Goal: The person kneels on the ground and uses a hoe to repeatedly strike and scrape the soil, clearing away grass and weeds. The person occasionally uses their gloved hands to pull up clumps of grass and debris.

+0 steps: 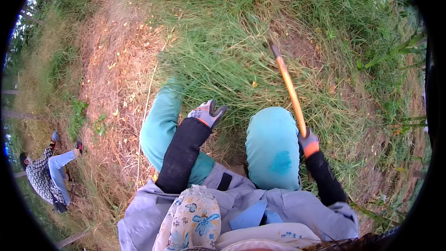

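Observation:
My left hand (208,113), in a grey work glove with dark fingertips, is beside my bent left leg (162,118). Its thumb and fingers are apart at the near edge of a mat of long green grass (212,66), and I see nothing held between them. At the outer side of my right knee (271,136), my right hand (309,143) grips the near end of a tool's wooden handle (291,89). The handle slants forward to a dark metal socket (274,49) in the grass. Grass hides the tool's head, so its kind cannot be told.
A dirt path (104,59) strewn with straw and fallen leaves runs along the left. Farther left, another person (50,177) in a patterned top sits or crouches low. Tall leafy stalks (393,55) stand at the right. Bare soil (299,42) shows beyond the socket.

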`<state>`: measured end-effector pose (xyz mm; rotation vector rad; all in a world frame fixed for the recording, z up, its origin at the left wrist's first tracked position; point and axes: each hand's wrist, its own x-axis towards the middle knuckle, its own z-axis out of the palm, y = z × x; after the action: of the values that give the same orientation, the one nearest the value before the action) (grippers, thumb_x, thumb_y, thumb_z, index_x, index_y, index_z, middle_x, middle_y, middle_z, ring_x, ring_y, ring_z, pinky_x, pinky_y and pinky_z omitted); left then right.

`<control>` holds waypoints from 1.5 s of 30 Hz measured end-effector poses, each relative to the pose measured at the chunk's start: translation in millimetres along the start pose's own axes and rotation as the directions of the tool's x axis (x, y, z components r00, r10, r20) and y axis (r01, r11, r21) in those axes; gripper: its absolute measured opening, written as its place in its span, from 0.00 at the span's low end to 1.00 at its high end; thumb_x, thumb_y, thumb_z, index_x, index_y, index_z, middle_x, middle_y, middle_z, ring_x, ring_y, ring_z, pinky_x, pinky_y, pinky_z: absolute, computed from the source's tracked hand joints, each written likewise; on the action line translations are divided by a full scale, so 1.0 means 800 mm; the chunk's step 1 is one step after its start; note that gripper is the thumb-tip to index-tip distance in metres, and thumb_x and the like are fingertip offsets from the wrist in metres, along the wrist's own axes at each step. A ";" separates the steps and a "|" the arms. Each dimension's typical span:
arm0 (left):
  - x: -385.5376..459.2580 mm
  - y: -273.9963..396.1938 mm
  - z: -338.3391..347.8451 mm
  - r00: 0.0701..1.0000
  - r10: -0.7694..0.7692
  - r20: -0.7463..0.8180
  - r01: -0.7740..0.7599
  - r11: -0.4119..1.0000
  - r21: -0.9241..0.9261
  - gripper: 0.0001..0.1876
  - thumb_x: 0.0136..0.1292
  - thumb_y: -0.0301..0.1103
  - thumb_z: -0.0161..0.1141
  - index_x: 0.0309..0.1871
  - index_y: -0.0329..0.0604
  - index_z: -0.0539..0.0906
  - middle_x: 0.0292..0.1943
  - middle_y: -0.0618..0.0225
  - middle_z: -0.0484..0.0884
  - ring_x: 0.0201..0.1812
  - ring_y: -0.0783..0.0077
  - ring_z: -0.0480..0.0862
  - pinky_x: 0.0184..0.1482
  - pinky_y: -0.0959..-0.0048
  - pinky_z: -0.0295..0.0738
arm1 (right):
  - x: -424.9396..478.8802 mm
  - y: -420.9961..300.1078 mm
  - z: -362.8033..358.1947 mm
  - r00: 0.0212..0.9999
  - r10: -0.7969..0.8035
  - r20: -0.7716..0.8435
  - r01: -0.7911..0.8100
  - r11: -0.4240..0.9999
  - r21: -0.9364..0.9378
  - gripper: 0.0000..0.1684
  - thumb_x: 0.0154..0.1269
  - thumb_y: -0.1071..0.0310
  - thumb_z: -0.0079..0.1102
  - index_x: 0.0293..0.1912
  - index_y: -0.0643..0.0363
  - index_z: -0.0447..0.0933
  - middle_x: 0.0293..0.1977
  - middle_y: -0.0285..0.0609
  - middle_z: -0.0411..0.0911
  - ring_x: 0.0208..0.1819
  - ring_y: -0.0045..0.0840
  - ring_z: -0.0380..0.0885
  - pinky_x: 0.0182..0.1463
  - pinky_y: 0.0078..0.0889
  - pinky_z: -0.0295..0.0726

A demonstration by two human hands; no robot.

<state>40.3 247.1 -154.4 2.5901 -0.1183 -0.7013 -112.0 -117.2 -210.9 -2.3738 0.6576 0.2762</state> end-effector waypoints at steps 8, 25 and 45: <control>0.001 -0.011 0.018 0.996 0.080 -0.046 -0.082 0.996 -0.034 0.29 0.59 0.56 0.52 0.47 0.34 0.74 0.26 0.56 0.79 0.23 0.66 0.79 0.28 0.69 0.73 | -0.108 0.082 0.024 0.991 0.131 0.003 -0.126 0.962 -0.242 0.27 0.53 0.44 0.57 0.42 0.56 0.68 0.25 0.56 0.76 0.29 0.52 0.75 0.31 0.48 0.72; -0.178 0.150 -0.106 0.759 0.624 -0.187 -0.651 0.731 -0.204 0.24 0.62 0.46 0.55 0.55 0.38 0.69 0.27 0.65 0.75 0.26 0.75 0.75 0.29 0.74 0.72 | 0.105 -0.207 -0.076 0.997 -0.073 -0.014 0.072 0.906 0.418 0.22 0.53 0.51 0.64 0.32 0.60 0.70 0.14 0.38 0.70 0.12 0.20 0.69 0.14 0.26 0.67; -0.093 0.055 -0.072 0.919 0.363 -0.157 -0.391 0.777 -0.493 0.18 0.64 0.44 0.51 0.40 0.34 0.72 0.25 0.57 0.71 0.26 0.64 0.73 0.31 0.68 0.69 | 0.003 0.155 0.054 0.962 -0.259 0.085 0.262 0.965 -0.018 0.22 0.58 0.54 0.52 0.47 0.58 0.70 0.31 0.52 0.78 0.31 0.45 0.77 0.30 0.40 0.73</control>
<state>6.1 245.2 -56.0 1.9765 -0.3704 -0.4341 -176.1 -172.8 -311.2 -2.4296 0.2993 0.2670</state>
